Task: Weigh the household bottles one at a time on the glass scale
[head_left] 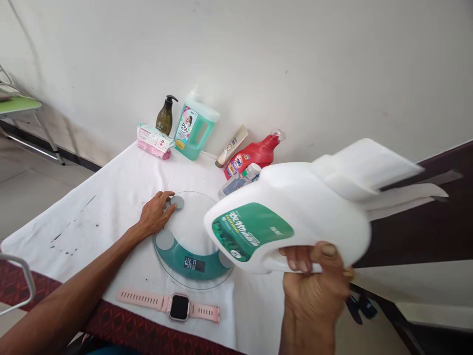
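Note:
My right hand point(314, 276) is closed around the handle of a large white laundry detergent bottle point(314, 207) with a green label. The bottle is held up in the air, tilted with its cap end toward the upper right. It covers part of a round glass bathroom scale point(192, 264), whose dark display is lit with digits I cannot read surely. At the scale's upper left edge, my left hand point(157, 212) grips the glass, thumb near a grey metal disc. Below the scale, a pink-strapped smartwatch point(179, 306) lies flat on the white cloth.
Along the wall stand a dark pump bottle point(164, 118) and a green jug point(195, 130). Near them lie a wipes pack point(154, 141), a beige tube point(232, 146), a red detergent bottle point(254, 154) and a clear bottle point(236, 181). A white cable point(27, 276) hangs at the left.

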The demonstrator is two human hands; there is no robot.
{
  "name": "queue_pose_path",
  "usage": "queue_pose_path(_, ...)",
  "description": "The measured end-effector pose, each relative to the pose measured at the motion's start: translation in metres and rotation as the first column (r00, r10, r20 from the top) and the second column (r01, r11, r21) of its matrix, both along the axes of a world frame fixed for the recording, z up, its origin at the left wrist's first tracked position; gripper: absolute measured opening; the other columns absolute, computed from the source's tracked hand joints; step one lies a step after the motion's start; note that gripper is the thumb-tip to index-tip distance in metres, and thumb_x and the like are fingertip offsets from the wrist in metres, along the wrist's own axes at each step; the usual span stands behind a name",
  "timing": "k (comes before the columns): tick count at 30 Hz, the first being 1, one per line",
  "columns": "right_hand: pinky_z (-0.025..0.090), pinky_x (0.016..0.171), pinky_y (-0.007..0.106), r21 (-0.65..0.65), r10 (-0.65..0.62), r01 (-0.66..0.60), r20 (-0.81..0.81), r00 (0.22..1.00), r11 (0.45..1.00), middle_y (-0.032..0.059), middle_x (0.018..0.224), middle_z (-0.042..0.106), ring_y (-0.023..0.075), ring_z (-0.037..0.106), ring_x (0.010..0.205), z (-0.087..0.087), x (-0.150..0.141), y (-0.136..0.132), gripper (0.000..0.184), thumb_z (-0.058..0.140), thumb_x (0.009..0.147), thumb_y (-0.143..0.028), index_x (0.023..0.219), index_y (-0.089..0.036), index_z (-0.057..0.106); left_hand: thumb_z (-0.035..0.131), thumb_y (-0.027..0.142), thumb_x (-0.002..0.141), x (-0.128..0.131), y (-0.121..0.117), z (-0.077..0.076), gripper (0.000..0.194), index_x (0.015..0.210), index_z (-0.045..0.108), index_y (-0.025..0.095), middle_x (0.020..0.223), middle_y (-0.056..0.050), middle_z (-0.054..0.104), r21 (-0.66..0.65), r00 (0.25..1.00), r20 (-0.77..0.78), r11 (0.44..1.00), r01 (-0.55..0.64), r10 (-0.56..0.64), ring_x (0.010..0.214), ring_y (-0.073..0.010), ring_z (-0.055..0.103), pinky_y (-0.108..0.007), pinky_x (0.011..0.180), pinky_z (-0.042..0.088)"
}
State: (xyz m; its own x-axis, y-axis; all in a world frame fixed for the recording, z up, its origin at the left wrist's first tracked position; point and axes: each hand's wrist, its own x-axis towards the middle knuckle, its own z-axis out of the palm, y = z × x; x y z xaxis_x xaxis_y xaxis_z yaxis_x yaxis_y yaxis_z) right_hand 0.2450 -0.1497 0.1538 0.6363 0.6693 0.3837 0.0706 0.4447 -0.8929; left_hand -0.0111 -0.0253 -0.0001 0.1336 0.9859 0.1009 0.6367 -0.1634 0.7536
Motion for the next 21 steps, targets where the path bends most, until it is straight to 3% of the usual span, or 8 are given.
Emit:
queue_pose_path(5, 0.038, 0.042, 0.024, -0.047, 0.169, -0.169, 0.014, 0.985, 0.985, -0.0089, 0.038, 0.033, 0.0058, 0.035, 0.035, -0.028, -0.038, 0.028, 0.061, 0.091, 0.068, -0.049, 0.044, -0.021, 0.042, 0.044, 0.04, 0.103, -0.001, 0.0, -0.001, 0.037, 0.131, 0.063, 0.024, 0.12, -0.007, 0.07, -0.005, 0.999, 0.045, 1.0, 0.015, -0.015, 0.096, -0.0214, 0.07, -0.041, 0.095, 0.054)
queue_pose_path(10, 0.039, 0.045, 0.025, -0.084, 0.183, -0.183, -0.01, 0.983, 0.979, -0.0085, 0.039, 0.035, 0.0063, 0.038, 0.036, -0.046, -0.051, 0.044, 0.059, 0.093, 0.067, -0.047, 0.045, -0.02, 0.046, 0.038, 0.033, 0.106, 0.001, -0.001, 0.0, 0.038, 0.133, 0.062, 0.022, 0.122, -0.008, 0.068, -0.014, 0.999, 0.037, 1.0, 0.008, -0.008, 0.112, -0.0247, 0.068, -0.044, 0.1, 0.052)
queue_pose_path(16, 0.043, 0.047, 0.027, -0.064, 0.25, -0.248, 0.02, 0.968, 0.967, -0.0072, 0.04, 0.038, 0.008, 0.039, 0.037, -0.052, -0.045, 0.051, 0.059, 0.092, 0.068, -0.052, 0.046, -0.02, 0.048, 0.044, 0.033, 0.104, 0.002, -0.002, -0.001, 0.037, 0.135, 0.059, 0.022, 0.12, -0.008, 0.068, -0.017, 1.0, 0.014, 1.0, 0.012, -0.012, 0.111, -0.0254, 0.068, -0.044, 0.097, 0.053)
queue_pose_path(19, 0.051, 0.056, 0.032, -0.076, 0.288, -0.283, 0.069, 0.955, 0.956, -0.0009, 0.053, 0.054, 0.0141, 0.053, 0.05, -0.058, -0.03, 0.048, 0.057, 0.08, 0.074, -0.07, 0.057, -0.02, 0.061, 0.047, 0.033, 0.102, 0.001, -0.001, -0.002, 0.037, 0.136, 0.059, 0.022, 0.12, -0.008, 0.068, -0.001, 1.0, 0.007, 1.0, 0.019, -0.019, 0.107, -0.0245, 0.068, -0.042, 0.096, 0.053)
queue_pose_path(21, 0.055, 0.063, 0.035, -0.084, 0.237, -0.23, 0.085, 0.968, 0.97, 0.0042, 0.073, 0.066, 0.0194, 0.064, 0.067, -0.066, -0.014, 0.044, 0.066, 0.068, 0.073, -0.085, 0.074, -0.02, 0.07, 0.049, 0.032, 0.101, 0.001, -0.001, -0.002, 0.038, 0.136, 0.06, 0.022, 0.12, -0.009, 0.068, 0.004, 1.0, 0.0, 1.0, 0.022, -0.022, 0.105, -0.0241, 0.068, -0.042, 0.096, 0.054)
